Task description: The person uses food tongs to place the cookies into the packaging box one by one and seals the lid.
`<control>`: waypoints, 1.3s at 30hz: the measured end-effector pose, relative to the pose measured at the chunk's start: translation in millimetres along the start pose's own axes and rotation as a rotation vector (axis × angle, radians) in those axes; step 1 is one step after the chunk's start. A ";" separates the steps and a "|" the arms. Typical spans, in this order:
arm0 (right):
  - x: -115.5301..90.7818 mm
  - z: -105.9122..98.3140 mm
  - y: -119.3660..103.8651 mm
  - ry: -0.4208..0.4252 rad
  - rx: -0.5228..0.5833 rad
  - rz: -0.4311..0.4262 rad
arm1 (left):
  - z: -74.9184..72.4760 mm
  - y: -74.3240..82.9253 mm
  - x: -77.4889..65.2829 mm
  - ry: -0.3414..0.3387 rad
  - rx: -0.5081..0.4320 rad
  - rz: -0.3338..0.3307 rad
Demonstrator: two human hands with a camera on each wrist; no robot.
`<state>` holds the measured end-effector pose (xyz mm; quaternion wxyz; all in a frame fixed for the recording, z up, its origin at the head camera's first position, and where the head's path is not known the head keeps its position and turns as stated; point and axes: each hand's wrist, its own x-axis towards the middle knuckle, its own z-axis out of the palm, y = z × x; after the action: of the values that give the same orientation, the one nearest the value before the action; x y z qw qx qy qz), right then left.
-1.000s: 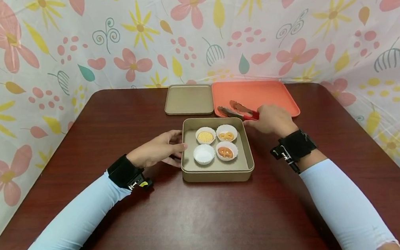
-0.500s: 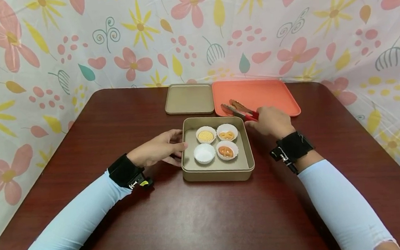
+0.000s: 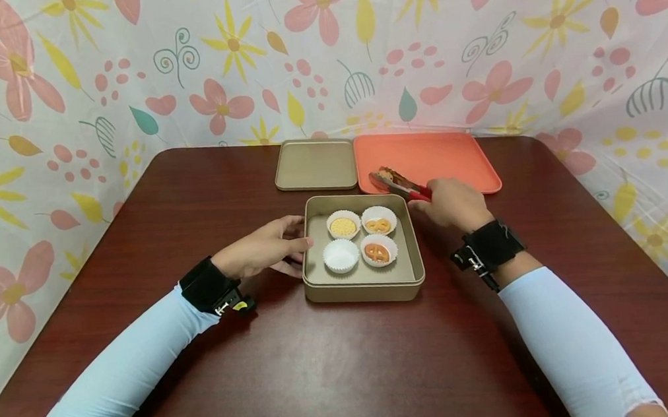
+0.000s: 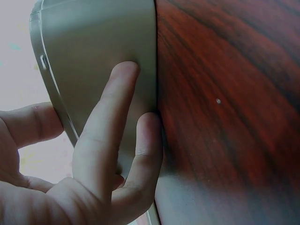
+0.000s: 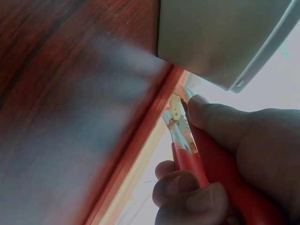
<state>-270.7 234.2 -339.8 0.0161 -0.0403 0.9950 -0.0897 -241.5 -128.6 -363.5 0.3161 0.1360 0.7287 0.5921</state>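
Note:
A khaki tin (image 3: 364,293) holds white paper baking cups. The front left cup (image 3: 341,257) is bare inside; the back left has yellow crumb-like food (image 3: 343,227), the back right golden pieces (image 3: 378,225), the front right a pretzel (image 3: 376,253). My left hand (image 3: 262,246) grips the tin's left wall, thumb over the rim and fingers (image 4: 105,122) along the outside. In my right hand (image 3: 455,201) are red-handled tongs (image 3: 410,190), tips over the near left corner of the orange tray (image 3: 442,152). A small tan-brown food piece (image 3: 386,173) shows between the tips.
A flat khaki lid (image 3: 315,165) lies behind the tin, side by side with the orange tray. The brown table (image 3: 202,200) backs onto a flowered cloth (image 3: 322,70). The tin's right wall (image 5: 220,37) is close beside my right hand.
The tongs' tips, spread wider a second ago, have drawn closer together around the food piece and shifted slightly right. My left hand and the tin have stayed put.

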 end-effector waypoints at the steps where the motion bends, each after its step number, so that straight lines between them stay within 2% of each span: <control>1: -0.2 0.1 -0.1 0.001 0.001 -0.003 | -0.2 0.0 0.0 0.001 0.000 0.000; 18: -6.7 -1.6 5.5 0.036 0.052 0.001 | 0.8 0.7 -1.2 0.004 -0.006 -0.006; 27: -20.4 -27.8 -2.5 0.096 0.082 -0.041 | 0.9 0.3 -0.2 0.007 -0.013 -0.013; 39: -59.6 -54.9 -34.3 0.220 0.073 -0.176 | 0.6 0.4 0.1 0.005 -0.008 -0.009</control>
<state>-210.8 215.2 -278.2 -0.0996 -0.1165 0.9795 -0.1310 -241.3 -127.9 -363.2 0.3173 0.1301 0.7278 0.5939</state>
